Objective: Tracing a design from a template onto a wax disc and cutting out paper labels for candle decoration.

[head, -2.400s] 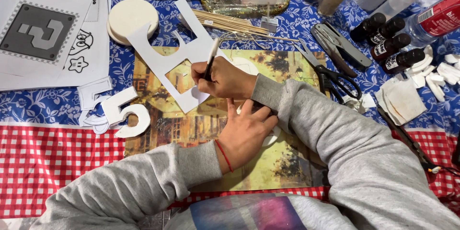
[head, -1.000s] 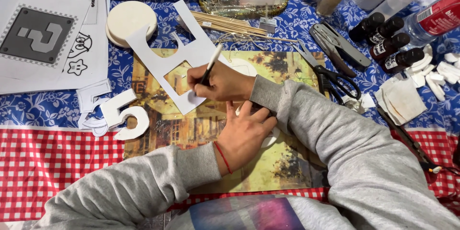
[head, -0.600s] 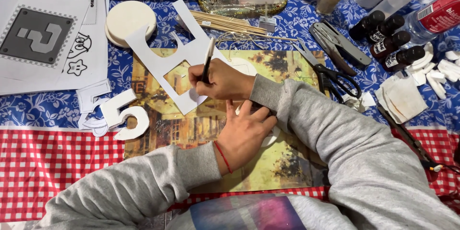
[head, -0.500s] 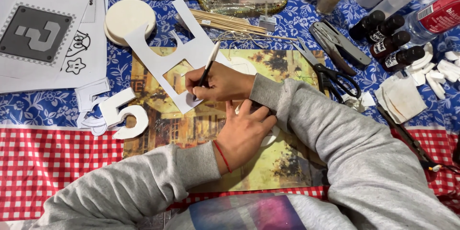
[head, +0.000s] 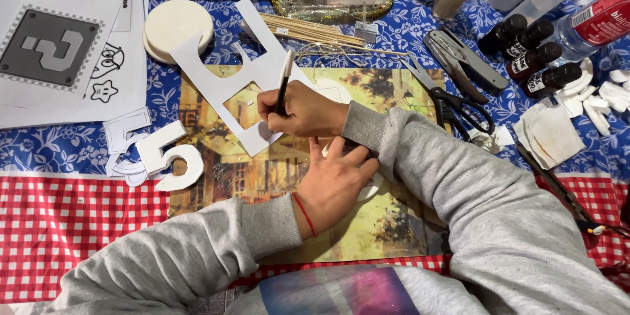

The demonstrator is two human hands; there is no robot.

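At the table's middle, on the picture mat (head: 367,236): white cutout (head: 230,85), lying flat.
Right hand (head: 302,113): gripping a thin dark tool (head: 283,85), tip at the cutout's lower edge.
Left hand (head: 336,187): flat, fingers spread, pressing a white piece on the mat, holding nothing.
Risk: tool may skid off the line, since nothing pins the cutout.
Risk: left fingers lie near the tip.

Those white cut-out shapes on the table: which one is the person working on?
The large angular white cut-out under the right hand, which holds a craft knife. The white numeral five lies untouched, left.
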